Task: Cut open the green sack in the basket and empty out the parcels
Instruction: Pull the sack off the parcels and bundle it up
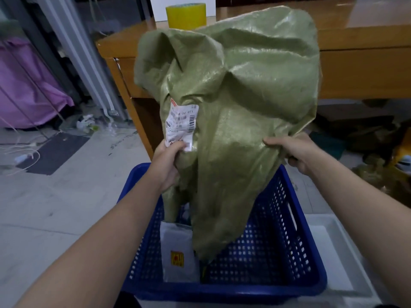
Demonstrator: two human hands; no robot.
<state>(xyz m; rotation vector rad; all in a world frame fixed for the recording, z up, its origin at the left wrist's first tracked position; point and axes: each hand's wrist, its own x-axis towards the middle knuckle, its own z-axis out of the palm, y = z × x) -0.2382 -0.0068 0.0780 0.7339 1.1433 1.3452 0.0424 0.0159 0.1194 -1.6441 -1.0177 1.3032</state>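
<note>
Head view, near to far. Foreground: blue basket (289, 241) w/ perforated walls, on the floor; a white tray (333, 252) sits just beside it at right. Inside the basket, left side: one white parcel (178, 252) lying flat, w/ a small yellow-red sticker (177, 258) on its near end; a second pale item shows behind it, partly hidden by the sack.

Above the basket: green sack (233, 107), woven plastic, held up between both hands, crumpled and slack; its lower end hangs down into the basket, tip touching the basket floor next to the parcel. A white shipping label (181, 123) w/ barcodes is stuck to the sack's left face.

L hand (166, 165): closed on the sack's left edge, thumb pressing the label's lower part. R hand (293, 150): fingers curled tight over a bunched fold at the sack's right edge. Whether the sack is cut open cannot be told from here.

Behind: wooden desk (355, 63); a yellow tape roll (186, 15) stands on its top, just behind the sack's upper edge. Far left: purple cloth (24, 85) and loose cords on the tiled floor (44, 207).
</note>
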